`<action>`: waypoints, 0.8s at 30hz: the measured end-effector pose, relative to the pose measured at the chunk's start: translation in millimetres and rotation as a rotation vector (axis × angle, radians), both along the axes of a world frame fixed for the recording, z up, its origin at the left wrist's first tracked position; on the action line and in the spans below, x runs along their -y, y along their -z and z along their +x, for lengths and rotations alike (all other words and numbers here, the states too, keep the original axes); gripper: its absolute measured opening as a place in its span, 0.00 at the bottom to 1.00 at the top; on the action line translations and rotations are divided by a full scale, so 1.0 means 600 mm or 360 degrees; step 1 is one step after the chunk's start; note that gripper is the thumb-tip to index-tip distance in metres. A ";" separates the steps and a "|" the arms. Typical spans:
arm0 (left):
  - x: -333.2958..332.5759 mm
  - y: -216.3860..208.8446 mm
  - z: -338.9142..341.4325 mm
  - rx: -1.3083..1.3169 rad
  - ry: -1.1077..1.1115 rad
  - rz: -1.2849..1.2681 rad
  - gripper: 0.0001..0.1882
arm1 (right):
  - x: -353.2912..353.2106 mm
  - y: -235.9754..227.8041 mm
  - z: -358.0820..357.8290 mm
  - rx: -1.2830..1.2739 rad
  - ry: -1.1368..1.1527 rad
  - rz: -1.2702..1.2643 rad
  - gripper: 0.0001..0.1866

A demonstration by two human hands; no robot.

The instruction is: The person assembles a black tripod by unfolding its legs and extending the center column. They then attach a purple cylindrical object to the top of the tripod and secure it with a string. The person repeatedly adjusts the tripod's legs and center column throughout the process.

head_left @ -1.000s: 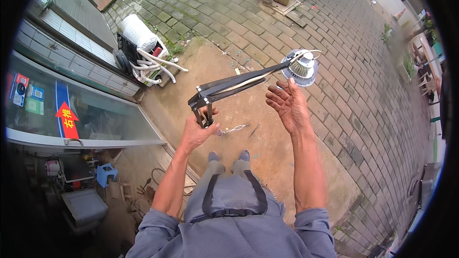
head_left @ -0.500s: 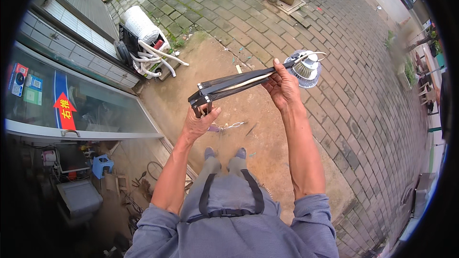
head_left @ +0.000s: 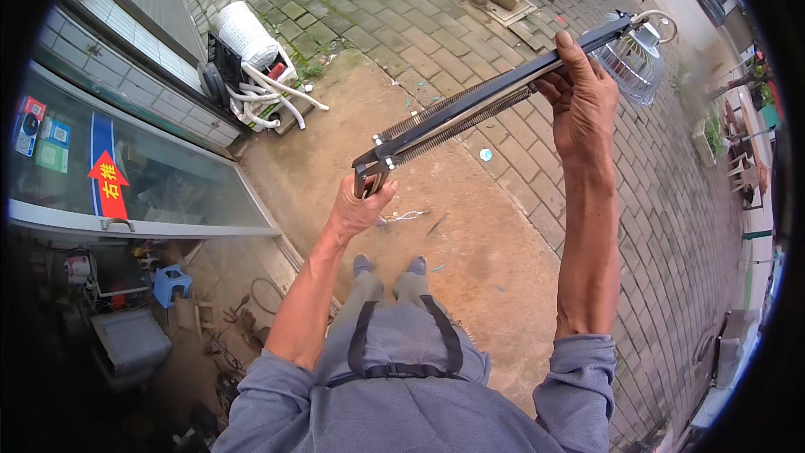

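A long black lamp arm [head_left: 470, 113] with springs is held up over the paved ground [head_left: 470, 226]. Its lower end is gripped by the left hand [head_left: 359, 205], and the upper part near the lamp head [head_left: 633, 63] is clenched in the right hand [head_left: 583, 92].

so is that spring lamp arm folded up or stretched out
Stretched out: the black spring arm runs nearly straight from the left hand past the right hand to the lamp head.

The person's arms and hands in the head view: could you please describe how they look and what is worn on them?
Both forearms are bare, with blue-grey long sleeves pushed up to about the elbows. The left hand and right hand are ungloved, and no watch, ring or bracelet shows. Dark straps cross the matching blue-grey garment on the torso.
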State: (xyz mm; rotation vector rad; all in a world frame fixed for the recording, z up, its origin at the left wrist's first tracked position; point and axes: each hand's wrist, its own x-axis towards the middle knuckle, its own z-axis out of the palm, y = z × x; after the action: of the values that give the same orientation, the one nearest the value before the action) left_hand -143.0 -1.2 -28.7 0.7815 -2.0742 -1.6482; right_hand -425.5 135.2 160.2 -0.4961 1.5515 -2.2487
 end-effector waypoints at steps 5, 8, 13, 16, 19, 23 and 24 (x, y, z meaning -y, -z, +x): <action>-0.002 -0.009 -0.008 -0.0043 -0.0003 -0.0013 0.18 | 0.008 -0.086 0.039 -0.0539 0.0060 0.0032 0.21; -0.009 -0.016 -0.012 -0.0008 0.0012 -0.0048 0.15 | 0.008 -0.125 0.070 -0.0864 0.0117 0.0067 0.20; -0.008 -0.018 -0.014 -0.0052 -0.0009 -0.0001 0.15 | 0.015 -0.157 0.113 -0.1173 0.0196 0.0183 0.19; -0.012 -0.017 -0.018 -0.0084 -0.0033 0.0007 0.15 | 0.027 -0.161 0.148 -0.1334 0.0065 -0.0108 0.17; -0.007 -0.009 -0.011 -0.0013 -0.0035 0.0000 0.14 | 0.028 -0.173 0.184 -0.1490 -0.0065 0.0008 0.17; 0.005 -0.006 -0.004 -0.0023 0.0029 0.0001 0.14 | 0.030 -0.185 0.195 -0.1573 -0.0100 0.0181 0.17; 0.005 -0.005 -0.006 -0.0072 0.0050 0.0028 0.14 | 0.028 -0.187 0.193 -0.1566 -0.0083 0.0209 0.17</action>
State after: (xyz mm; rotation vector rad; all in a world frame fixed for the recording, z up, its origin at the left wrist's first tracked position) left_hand -146.5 -4.5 -25.7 0.7143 -2.0536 -1.6869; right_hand -309.8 118.4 272.6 -1.7509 2.0199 -1.9001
